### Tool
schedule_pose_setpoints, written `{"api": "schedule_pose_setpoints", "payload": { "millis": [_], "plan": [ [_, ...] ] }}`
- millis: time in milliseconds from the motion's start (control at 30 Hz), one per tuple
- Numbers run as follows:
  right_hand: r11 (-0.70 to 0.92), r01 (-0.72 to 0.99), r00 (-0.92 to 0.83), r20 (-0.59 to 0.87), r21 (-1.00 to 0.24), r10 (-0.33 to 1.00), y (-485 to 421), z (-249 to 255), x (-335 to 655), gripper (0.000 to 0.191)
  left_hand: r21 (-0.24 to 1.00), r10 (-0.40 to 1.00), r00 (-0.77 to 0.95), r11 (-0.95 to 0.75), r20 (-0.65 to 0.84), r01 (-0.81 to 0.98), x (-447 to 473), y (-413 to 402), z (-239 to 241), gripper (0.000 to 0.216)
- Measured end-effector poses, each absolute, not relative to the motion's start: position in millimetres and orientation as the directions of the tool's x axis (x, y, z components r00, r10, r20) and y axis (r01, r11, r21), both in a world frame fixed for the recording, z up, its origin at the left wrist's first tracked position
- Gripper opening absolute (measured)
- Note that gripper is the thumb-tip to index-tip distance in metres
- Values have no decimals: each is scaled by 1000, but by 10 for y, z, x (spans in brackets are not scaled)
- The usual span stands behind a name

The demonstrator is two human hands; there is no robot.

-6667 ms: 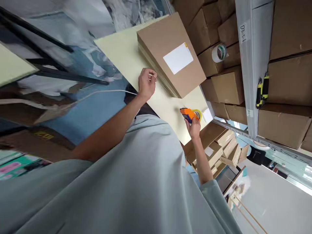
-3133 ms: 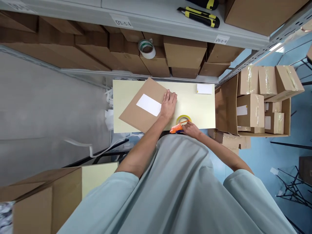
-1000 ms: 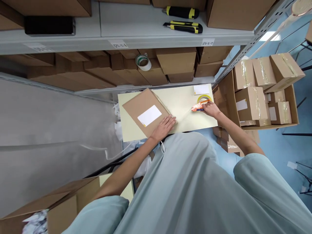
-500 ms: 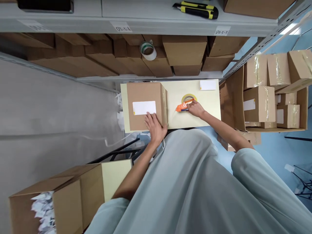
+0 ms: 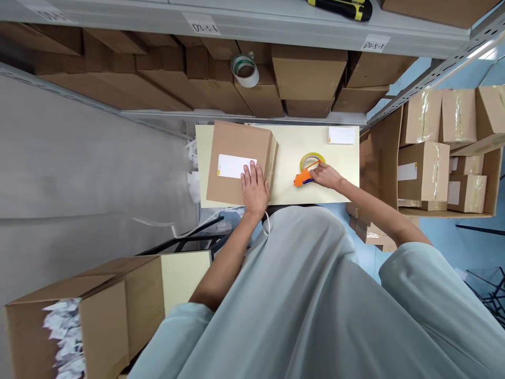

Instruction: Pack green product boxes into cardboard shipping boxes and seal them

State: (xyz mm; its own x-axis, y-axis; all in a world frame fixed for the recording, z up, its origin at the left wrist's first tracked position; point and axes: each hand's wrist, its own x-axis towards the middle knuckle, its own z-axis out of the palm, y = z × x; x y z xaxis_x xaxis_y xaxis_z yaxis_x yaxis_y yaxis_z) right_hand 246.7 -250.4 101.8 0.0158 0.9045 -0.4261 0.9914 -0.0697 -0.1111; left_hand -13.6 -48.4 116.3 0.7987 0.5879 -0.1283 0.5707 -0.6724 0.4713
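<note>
Before shelving (image 5: 276, 29) at twelve o'clock, a box (image 5: 236, 145) is being touched at nine on the tabletop (image 5: 288, 190) by the flat-spread left hand (image 5: 255, 189), a tape dispenser (image 5: 302, 178) being gripped at four by the right hand (image 5: 324, 175).

The pale yellow flat table (image 5: 302, 139) is bright all over, right up to its corners. Past its back edge, the brown cardboard boxes (image 5: 307, 71) under the long grey metal shelf (image 5: 276, 29) sit in dim shade. Beyond the table's right edge, shiny clear tape (image 5: 424, 113) makes pale streaks. Near the table's front edge, the orange plastic tape cutter (image 5: 303, 178) looks clear and bright. Things lean and stretch towards the sides of the view. Writing on the white paper tag (image 5: 46, 10) at top left is blurry.
</note>
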Motion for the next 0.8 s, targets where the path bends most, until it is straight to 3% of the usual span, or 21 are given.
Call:
{"api": "schedule_pose_setpoints", "payload": {
  "millis": [100,333,667,800],
  "plan": [
    [-46,992,-9,-425,-120,905,-2767,1099,2794,40,483,554,820,-684,-143,546,-212,-458,1170,73],
    [-214,976,204,-455,30,867,-2952,1208,3255,57,456,463,873,-750,-155,479,-279,-465,1238,71],
    [-100,995,76,-432,-31,898,-2533,1157,2860,47,477,222,942,-819,-250,320,-745,-128,1329,67],
    [-142,988,99,-450,-63,888,-2484,1115,2651,52,491,193,950,-820,-245,293,-799,2,1479,66]
  ]
}}
